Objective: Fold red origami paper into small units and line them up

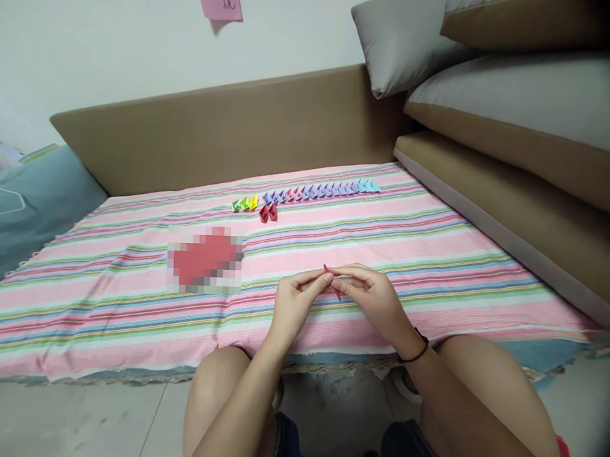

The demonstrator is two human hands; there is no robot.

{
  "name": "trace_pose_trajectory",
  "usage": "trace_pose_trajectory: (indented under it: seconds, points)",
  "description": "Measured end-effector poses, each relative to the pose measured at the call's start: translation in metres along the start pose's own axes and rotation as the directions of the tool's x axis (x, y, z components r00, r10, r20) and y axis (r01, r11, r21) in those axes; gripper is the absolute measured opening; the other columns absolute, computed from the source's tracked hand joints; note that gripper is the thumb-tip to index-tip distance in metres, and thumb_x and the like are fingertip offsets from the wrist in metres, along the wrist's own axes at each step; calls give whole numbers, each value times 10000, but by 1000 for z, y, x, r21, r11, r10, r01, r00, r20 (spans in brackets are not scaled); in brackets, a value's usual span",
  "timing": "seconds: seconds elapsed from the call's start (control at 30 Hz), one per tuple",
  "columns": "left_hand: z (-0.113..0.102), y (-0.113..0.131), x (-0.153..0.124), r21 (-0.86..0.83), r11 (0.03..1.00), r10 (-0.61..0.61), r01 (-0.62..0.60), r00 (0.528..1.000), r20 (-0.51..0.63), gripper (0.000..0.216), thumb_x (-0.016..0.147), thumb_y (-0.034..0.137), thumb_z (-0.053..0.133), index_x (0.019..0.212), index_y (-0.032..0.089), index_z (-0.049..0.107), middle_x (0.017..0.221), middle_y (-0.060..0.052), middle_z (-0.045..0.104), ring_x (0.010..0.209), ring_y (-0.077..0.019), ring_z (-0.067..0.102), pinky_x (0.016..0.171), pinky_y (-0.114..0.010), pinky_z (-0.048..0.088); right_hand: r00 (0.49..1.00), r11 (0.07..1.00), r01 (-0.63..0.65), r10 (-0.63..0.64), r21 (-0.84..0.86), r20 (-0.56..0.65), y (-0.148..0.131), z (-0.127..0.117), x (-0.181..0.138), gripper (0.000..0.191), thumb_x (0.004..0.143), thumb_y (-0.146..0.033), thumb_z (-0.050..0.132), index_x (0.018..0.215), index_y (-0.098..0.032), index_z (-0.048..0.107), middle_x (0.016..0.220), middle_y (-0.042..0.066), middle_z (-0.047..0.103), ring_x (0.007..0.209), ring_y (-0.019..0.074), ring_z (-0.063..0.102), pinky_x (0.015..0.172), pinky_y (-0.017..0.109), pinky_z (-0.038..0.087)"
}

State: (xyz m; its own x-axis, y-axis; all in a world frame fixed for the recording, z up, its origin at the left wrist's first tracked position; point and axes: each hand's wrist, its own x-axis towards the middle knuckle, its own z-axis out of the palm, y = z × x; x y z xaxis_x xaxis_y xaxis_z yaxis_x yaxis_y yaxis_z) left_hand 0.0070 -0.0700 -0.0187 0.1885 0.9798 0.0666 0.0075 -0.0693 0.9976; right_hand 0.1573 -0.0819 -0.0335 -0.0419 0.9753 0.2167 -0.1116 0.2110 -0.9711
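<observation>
Red folded piece [338,296] is pinched by left hand [296,296] and right hand [375,296] | two dark-red pieces [264,214] are laid near multicoloured row [313,191] on striped cloth [132,306]

We count two hands [293,296], one thin red piece [338,295], two dark-red folded pieces [264,215], two green pieces [244,204], one yellow piece [254,203] — the longer pastel row [321,191] blurs beyond our counting.

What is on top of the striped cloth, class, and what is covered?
Small folded papers sit in a row on the striped cloth, with two dark red ones nearer. A red patch is pixelated, unidentifiable. The left hand and right hand hide whatever is behind them.
</observation>
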Motion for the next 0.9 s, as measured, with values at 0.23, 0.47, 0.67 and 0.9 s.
trace_pose_trajectory:
  seconds: [0.23, 0.47, 0.67, 0.9]
  points:
    - [0, 1, 1, 107, 991, 86, -84, 996, -14, 277, 783, 313, 635, 994, 153, 719, 1047, -93, 711, 946, -236, 667, 873, -364, 518, 996, 988, 78, -82, -132, -29, -7, 0, -3, 221, 820, -304, 605, 992, -204, 701, 1050, 70, 668, 938, 203, 661, 792, 304, 571]
    - [4, -3, -3, 176, 969, 181, -176, 984, -9, 267, 769, 214, 627, 1019, 177, 711, 1061, -76, 707, 984, -226, 661, 889, -344, 517, 979, 914, 133, -181, -383, -91, -5, 7, -9, 214, 805, -206, 562, 1008, -198, 630, 959, 59, 680, 784, 175, 690, 700, 283, 587]
    - [9, -6, -6, 324, 910, 297, -259, 952, -73, 258, 781, 188, 603, 1012, 219, 715, 1054, -54, 710, 959, -220, 671, 872, -354, 527, 944, 856, 144, -269, -497, -190, -2, 15, -11, 175, 798, -156, 518, 941, -210, 603, 896, 45, 669, 736, 167, 680, 651, 276, 582]
    - [18, -3, -16, 298, 878, 424, -373, 897, -127, 234, 788, 155, 595, 961, 251, 722, 1063, -33, 708, 972, -205, 664, 849, -325, 535, 888, 791, 237, -412, -564, -205, -8, 17, -17, 133, 827, -164, 534, 873, -239, 634, 867, 35, 662, 781, 169, 660, 669, 283, 584]
